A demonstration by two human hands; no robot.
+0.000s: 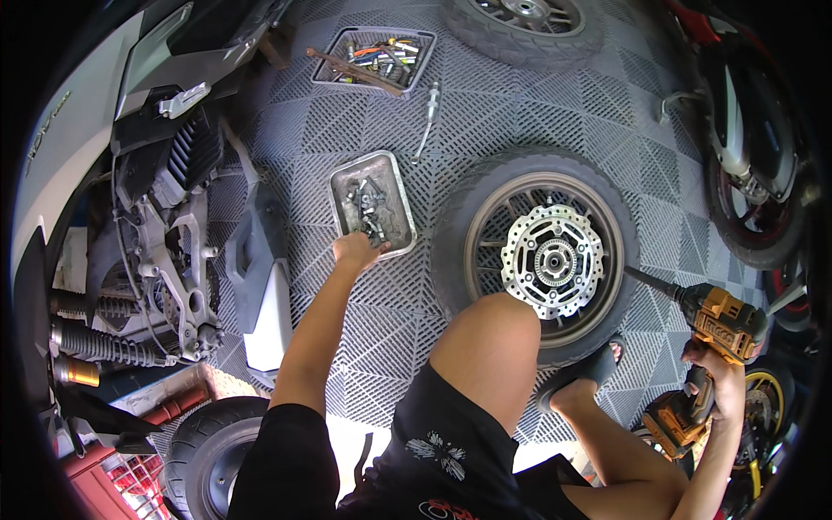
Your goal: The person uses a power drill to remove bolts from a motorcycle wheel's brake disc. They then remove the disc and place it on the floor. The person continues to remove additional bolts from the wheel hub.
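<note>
My right hand [719, 380] grips the handle of an orange and black cordless impact driver [726, 325], whose long dark bit points left toward the wheel [452, 234]. That wheel lies flat in front of my knee, with a silver brake disc [513, 260] facing up. At the near edge of a shallow metal tray [401, 195] is my left hand [354, 251]. Its fingers are curled beside the small pile of bolts [368, 204] in the tray; whether they hold a bolt is hidden.
A partly stripped motorcycle [178, 251] stands at the left, with a loose panel [260, 260] beside it. Farther off are a tool basket [425, 61], a slim metal tool [432, 108] and another wheel [555, 50]. More motorcycles [754, 173] line the right side.
</note>
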